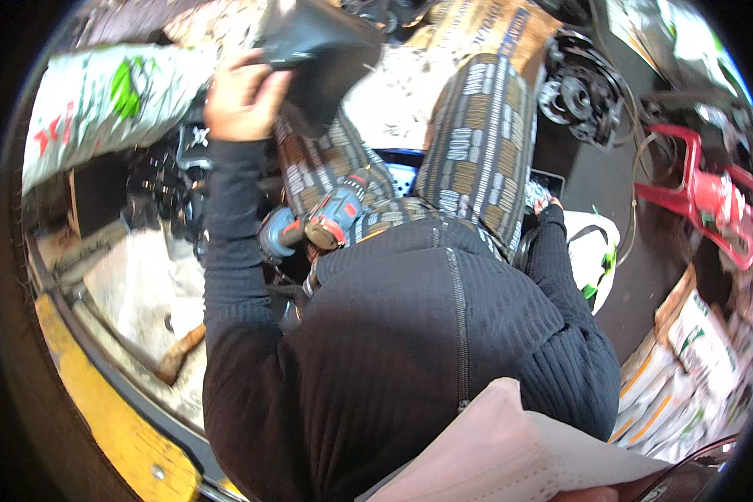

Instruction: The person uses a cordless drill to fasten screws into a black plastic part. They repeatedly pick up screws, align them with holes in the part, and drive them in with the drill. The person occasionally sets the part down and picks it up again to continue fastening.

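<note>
My left hand [241, 102] is raised at the upper left, its fingers closed on the near edge of a dark, glossy, curved panel [322, 50] that looks blurred. A blue-grey and red cordless drill [339, 209] lies in my lap, against my left thigh. Low beside my right thigh, my right hand [547, 204] shows only in part. Its fingers are near a small greyish thing [546, 184] that I cannot make out, and most of the hand is hidden.
A white sack with green print [117, 105] lies at the left, above dark parts [163, 188]. Black ring-shaped parts [581, 92] are heaped at the upper right. A red plastic stool [703, 188] lies tipped at the right, past a cable [636, 167]. A yellow beam [109, 402] runs lower left.
</note>
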Demonstrator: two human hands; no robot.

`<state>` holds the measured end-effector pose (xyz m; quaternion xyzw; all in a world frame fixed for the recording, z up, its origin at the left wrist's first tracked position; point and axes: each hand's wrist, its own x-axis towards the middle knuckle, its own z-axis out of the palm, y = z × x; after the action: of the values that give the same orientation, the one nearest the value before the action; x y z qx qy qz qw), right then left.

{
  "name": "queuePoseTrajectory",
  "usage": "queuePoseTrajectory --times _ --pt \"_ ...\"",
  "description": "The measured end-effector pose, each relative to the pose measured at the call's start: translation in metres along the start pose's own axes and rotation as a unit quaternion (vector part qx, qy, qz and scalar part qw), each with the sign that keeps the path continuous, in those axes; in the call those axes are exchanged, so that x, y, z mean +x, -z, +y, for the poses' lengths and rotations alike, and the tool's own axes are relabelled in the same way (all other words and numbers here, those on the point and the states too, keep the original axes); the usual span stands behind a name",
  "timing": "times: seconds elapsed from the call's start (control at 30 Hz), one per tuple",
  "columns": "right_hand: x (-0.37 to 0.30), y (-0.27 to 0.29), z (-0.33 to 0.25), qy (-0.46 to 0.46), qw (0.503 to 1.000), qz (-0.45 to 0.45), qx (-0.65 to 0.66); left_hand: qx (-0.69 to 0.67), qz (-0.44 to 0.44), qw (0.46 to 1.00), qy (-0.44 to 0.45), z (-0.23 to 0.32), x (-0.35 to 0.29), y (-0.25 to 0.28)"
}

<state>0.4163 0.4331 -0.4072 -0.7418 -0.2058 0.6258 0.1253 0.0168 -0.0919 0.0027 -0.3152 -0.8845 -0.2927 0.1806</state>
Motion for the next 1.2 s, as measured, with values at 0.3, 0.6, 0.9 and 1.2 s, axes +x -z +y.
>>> queuePoseTrajectory --times 0.3,0.6,0.9,1.2 --pt "-0.029 -0.011 0.010 0.005 0.998 -0.060 -0.020 -0.004 -0.256 0.961 -0.105 -0.016 -0.021 -0.207" --pt "-0.094 -0.023 -0.002 -0.036 0.982 -0.101 0.156 0.003 -0.305 0.952 -0.022 -0.003 -0.037 -0.186" --pt "-0.073 -0.003 0.011 -0.022 0.945 -0.191 0.264 -0.024 -0.267 0.963 0.002 -0.004 -0.041 -0.186" --pt "-0.083 -0.004 0.009 -0.106 0.895 -0.164 0.401 -0.014 -0.283 0.959 0.009 -0.009 -0.040 -0.193"
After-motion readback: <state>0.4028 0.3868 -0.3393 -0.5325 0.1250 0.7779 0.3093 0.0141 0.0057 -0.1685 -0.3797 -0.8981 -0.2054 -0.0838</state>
